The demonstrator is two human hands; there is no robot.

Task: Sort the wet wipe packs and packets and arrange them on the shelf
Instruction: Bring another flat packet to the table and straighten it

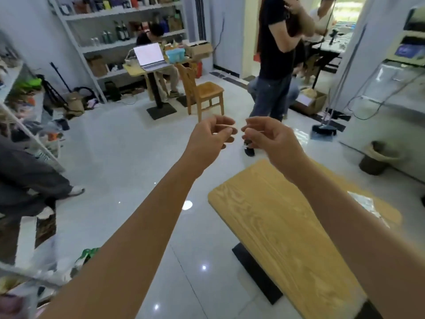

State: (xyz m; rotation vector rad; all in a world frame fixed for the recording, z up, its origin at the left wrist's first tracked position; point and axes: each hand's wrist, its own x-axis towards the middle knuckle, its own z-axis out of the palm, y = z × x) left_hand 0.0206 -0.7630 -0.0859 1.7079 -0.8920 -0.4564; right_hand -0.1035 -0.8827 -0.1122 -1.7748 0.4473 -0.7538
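- Left hand (211, 137) and right hand (269, 139): both raised in mid-air, fingertips nearly meeting, a narrow gap between.
- Fingers of both curled inward, thumbs toward the fingertips. Too blurred to tell whether anything is pinched in either.
- Right hand above the far end of the desk (276, 226); left hand just off the desk's far left corner, over the floor (128, 157).
- Both forearms bare; right forearm crossing the desk's right side.
- On the desk, just right of the right forearm: a crinkled clear wrapper (363, 202), lying flat.
- Left of the desk, across the floor: a white shelf (10, 78) crowded with blurred packets and bags. Cannot tell which are wet wipe packs.
- Near the foot of that shelf, left of the desk: a green packet (88, 253), partly hidden by the left forearm.
- Beyond the desk's far end: a standing person (273, 54) in a dark top and jeans.
- Farther off beyond the desk, to the left: a wooden chair (204, 93) and an open laptop (150, 55).
- Right of the desk's far end: a dark bin (379, 157) on the floor.
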